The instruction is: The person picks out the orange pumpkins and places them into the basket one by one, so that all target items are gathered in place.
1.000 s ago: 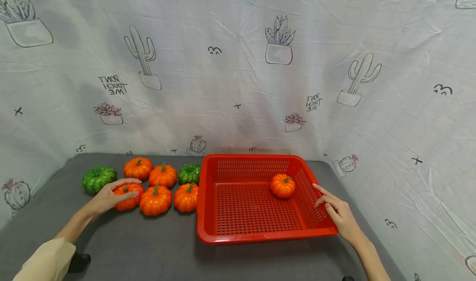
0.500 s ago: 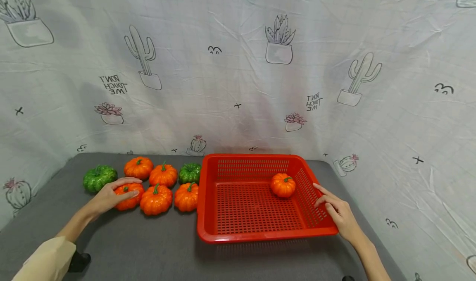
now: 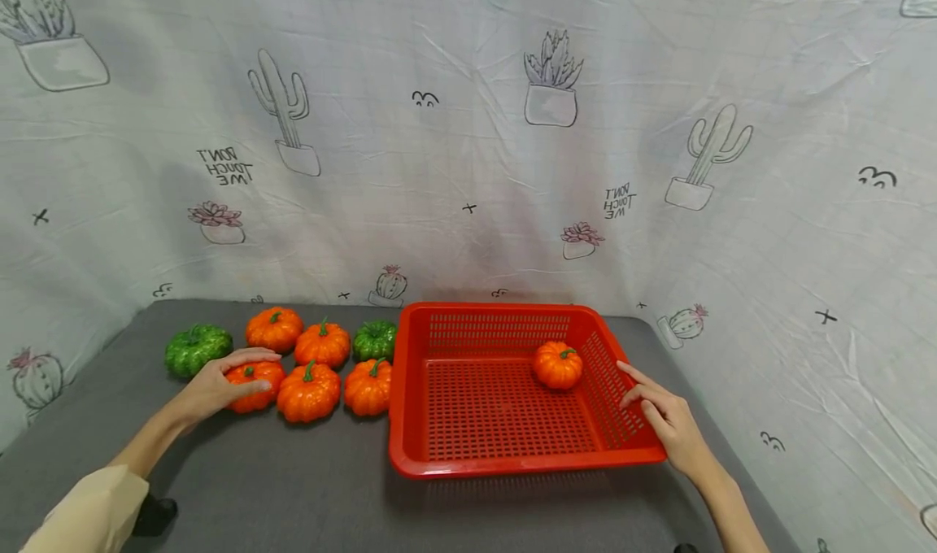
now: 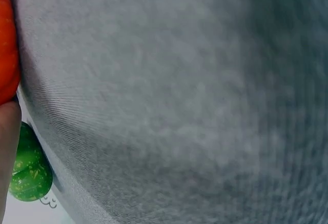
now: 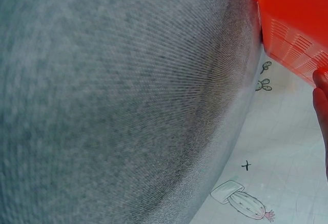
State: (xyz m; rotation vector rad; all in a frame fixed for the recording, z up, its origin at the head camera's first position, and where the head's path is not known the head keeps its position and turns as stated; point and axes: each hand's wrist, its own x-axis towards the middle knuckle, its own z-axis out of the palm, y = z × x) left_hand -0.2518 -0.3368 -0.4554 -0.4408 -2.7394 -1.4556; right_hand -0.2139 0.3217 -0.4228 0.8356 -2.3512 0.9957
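Observation:
In the head view my left hand (image 3: 212, 389) holds an orange pumpkin (image 3: 258, 384) on the grey table, fingers over its far side and thumb across its near side. The left wrist view catches a slice of an orange pumpkin (image 4: 7, 49) beside a finger. My right hand (image 3: 669, 423) grips the right rim of a red plastic basket (image 3: 512, 465), its fingers bent over the edge. Inside the basket, toward the right, lies one small orange pumpkin (image 3: 558, 365). Right wrist view: fingertips sit at the edge of the red basket (image 5: 297, 24).
More pumpkins crowd left of the basket: orange ones (image 3: 309, 392) in two rows, a green one (image 3: 375, 341) by the basket wall and a green one (image 3: 198, 350) at the far left. A white cloth with cactus drawings (image 3: 468, 154) hangs behind the grey table (image 3: 293, 488).

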